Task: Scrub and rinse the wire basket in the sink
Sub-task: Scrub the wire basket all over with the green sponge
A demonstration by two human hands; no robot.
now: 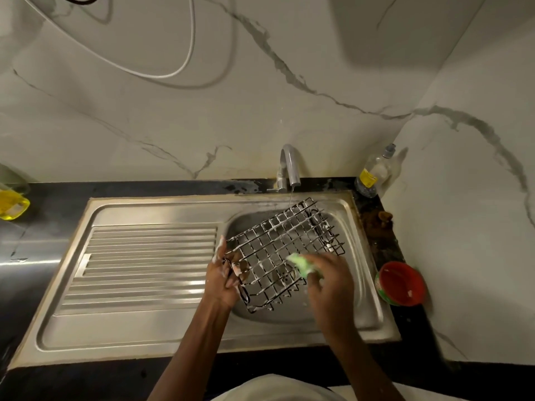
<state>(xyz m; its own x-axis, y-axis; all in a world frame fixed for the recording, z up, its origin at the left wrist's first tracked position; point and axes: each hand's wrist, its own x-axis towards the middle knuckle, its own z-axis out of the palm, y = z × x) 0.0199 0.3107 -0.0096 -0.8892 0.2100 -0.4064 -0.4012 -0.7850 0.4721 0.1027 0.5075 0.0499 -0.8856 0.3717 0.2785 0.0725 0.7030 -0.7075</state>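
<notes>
Now we hold the wire basket (285, 250) tilted over the sink (363, 287) bowl, its grid coated in suds. Our left hand (224, 277) grips its near left edge, fingers curled through the wires, while our right hand (327, 280) clutches a green sponge (302, 263) pressed against the mesh. A thin stream falls from the faucet (289, 166) behind.

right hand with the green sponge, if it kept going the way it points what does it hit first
Most likely the wire basket: the right hand points up and left, with the green sponge already at the soapy mesh. Depth is hard to judge from above.
</notes>
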